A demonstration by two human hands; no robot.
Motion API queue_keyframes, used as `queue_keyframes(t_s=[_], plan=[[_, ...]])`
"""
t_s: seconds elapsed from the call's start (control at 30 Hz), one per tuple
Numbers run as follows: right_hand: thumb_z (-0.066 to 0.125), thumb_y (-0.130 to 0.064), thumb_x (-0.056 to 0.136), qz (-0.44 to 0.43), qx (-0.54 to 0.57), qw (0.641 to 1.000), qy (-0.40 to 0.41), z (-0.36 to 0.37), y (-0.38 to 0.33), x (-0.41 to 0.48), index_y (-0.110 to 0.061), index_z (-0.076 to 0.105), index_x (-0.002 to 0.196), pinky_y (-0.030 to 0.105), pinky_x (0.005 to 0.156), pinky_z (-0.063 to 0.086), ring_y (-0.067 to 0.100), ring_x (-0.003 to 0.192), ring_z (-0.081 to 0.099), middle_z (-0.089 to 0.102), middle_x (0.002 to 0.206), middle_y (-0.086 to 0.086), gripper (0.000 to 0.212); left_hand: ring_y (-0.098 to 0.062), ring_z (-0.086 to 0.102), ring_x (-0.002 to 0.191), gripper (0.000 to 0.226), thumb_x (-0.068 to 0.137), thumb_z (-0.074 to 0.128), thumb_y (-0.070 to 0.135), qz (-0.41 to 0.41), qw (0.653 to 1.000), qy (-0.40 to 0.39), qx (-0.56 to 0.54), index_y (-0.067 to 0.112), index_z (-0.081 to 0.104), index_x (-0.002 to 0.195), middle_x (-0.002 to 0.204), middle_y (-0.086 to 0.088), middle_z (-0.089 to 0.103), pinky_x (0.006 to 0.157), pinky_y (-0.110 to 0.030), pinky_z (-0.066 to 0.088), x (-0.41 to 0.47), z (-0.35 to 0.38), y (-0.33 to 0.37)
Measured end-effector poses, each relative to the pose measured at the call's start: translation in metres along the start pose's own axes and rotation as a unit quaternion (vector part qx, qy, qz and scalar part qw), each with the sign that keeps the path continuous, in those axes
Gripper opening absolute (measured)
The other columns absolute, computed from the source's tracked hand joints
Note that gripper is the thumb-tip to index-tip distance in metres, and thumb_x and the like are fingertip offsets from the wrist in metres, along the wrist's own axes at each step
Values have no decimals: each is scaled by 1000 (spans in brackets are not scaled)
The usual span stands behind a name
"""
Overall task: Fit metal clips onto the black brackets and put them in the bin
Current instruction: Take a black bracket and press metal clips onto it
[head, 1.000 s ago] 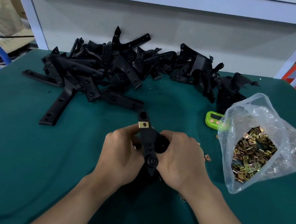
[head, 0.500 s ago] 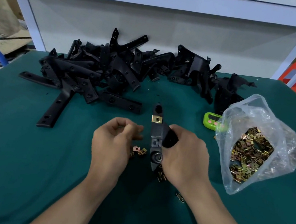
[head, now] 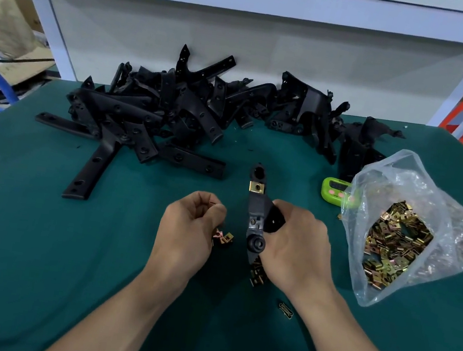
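My right hand [head: 298, 246] grips a black bracket [head: 256, 209] by its lower half and holds it upright over the green mat. A brass metal clip [head: 257, 187] sits on the bracket near its top end. Just left of the bracket, my left hand [head: 188, 229] has its fingers curled, with thumb and forefinger pinching a small clip [head: 211, 202] that barely shows. Loose clips [head: 223, 237] lie on the mat between my hands, and more clips [head: 257, 273] lie under my right hand. No bin is in view.
A pile of black brackets [head: 173, 111] stretches across the back of the mat. A clear plastic bag of brass clips [head: 395, 246] lies at the right, with a green timer [head: 334, 188] beside it. A single clip [head: 285, 309] lies near my right wrist.
My left hand let go of the bracket and drew back to the left, uncovering the loose clips. My right hand turned the bracket more upright, clip end pointing away.
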State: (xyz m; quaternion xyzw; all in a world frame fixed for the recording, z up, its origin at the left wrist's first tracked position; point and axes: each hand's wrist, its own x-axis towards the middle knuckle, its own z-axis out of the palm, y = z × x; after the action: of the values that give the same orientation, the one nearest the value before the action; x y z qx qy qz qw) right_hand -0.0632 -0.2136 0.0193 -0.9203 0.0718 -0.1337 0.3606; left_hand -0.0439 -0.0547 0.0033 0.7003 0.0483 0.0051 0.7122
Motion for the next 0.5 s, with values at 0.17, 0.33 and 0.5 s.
queue_keyframes(t_s=[0.17, 0.33, 0.5], plan=[[62, -37, 79, -5, -9, 1000, -1, -1, 0, 1, -31, 50, 69, 30, 48, 32, 24, 52, 48, 53, 50, -1, 17, -17, 55, 60, 30, 98, 63, 12, 14, 1000, -3, 21, 26, 65, 71, 64, 2, 64, 65, -39, 48, 0, 1, -3], [66, -40, 84, -11, -21, 1000, 17, 1, 2, 3, -34, 50, 70, 31, 48, 30, 23, 52, 47, 51, 50, -1, 22, -14, 60, 57, 28, 94, 70, 8, 7, 1000, 9, 10, 23, 67, 70, 64, 0, 68, 59, -31, 51, 0, 0, -2], [68, -35, 83, -22, -64, 997, 43, 0, 10, 5, -31, 52, 71, 31, 50, 37, 17, 54, 53, 54, 52, -5, 21, -12, 60, 59, 15, 86, 79, 7, 12, 999, -34, -19, 14, 73, 74, 69, -7, 71, 55, -18, 49, -6, 1, 8]])
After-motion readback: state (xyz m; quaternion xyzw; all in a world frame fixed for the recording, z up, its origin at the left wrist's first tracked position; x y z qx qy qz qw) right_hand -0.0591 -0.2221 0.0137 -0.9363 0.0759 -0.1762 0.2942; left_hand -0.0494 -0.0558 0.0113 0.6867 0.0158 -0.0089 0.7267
